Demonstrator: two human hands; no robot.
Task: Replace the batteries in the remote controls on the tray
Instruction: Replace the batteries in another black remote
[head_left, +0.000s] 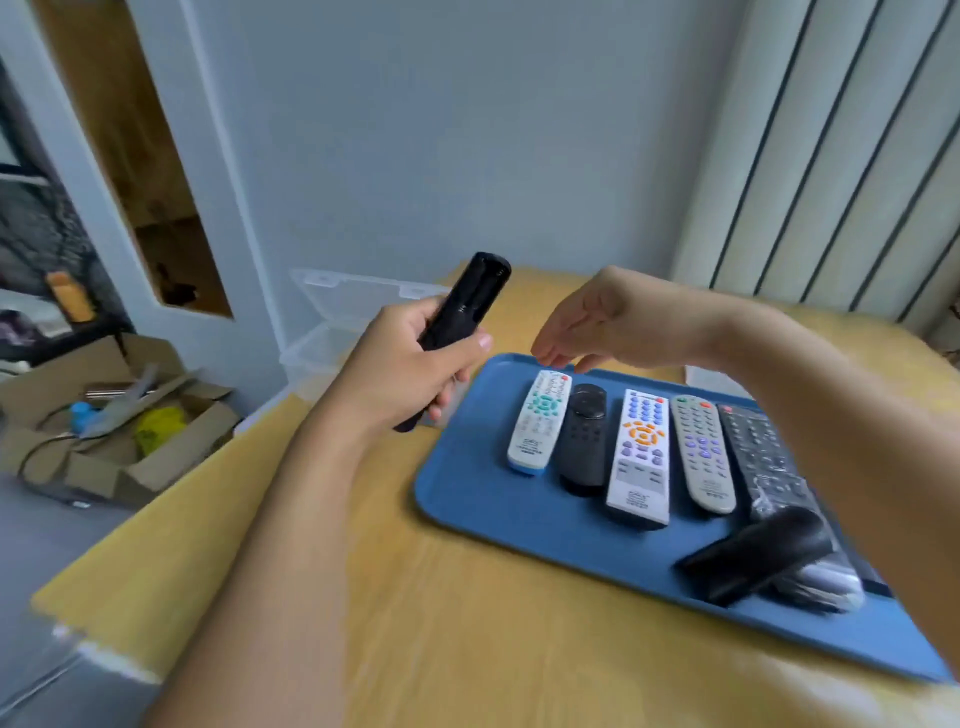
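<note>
Blue tray (467, 499), black remote (462, 312), yellow table (415, 623).

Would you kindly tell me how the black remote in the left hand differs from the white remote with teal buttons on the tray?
The black remote is gripped by the left hand, raised and tilted; the white remote with teal buttons lies flat on the blue tray. The black one shows no buttons; the white one lies buttons up. Both are slim, elongated handsets.
</note>
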